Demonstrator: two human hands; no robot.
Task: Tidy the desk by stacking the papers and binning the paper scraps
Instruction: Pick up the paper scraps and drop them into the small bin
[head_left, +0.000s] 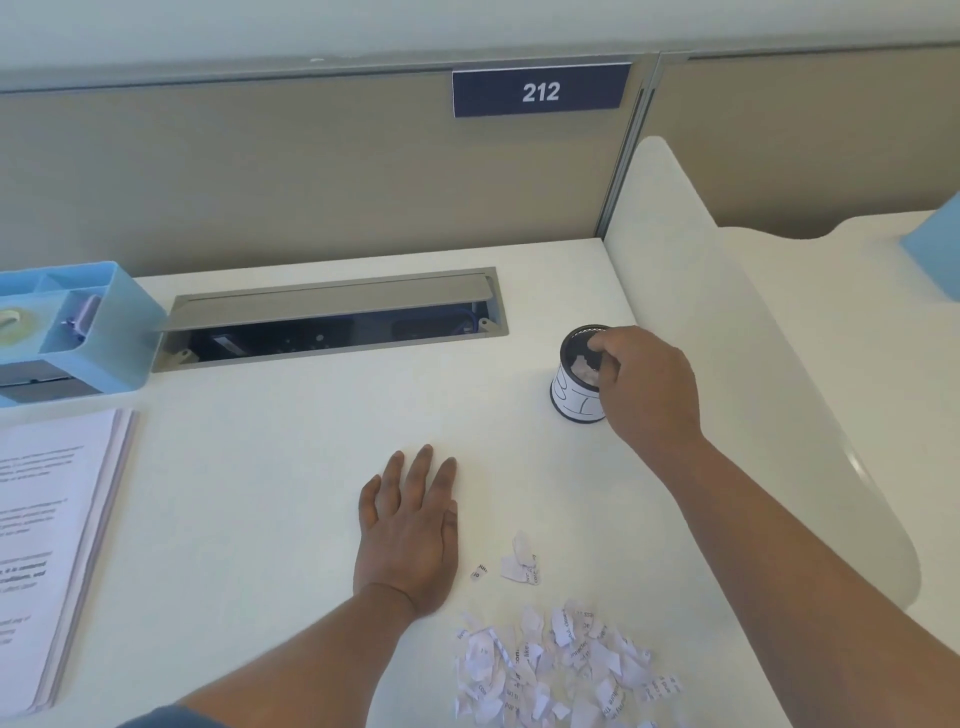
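Right hand (644, 384) curled over small bin (579, 376) mid-right, grip contents unclear. Left hand (410, 535) flat, fingers spread, centre. Scraps (561, 670) along bottom edge. Papers (52, 545) stacked left edge.

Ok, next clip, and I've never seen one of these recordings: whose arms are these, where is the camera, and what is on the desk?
No machine here: a person wears a wide-angle camera on the head, looking down at their own two bare hands. The left hand lies flat on the white desk, holding nothing. The right hand is at the rim of a small round bin, fingers bent over its opening; some scraps seem to lie inside. A pile of torn paper scraps sits near the front edge. At left is a stack of papers, behind it a blue organiser.
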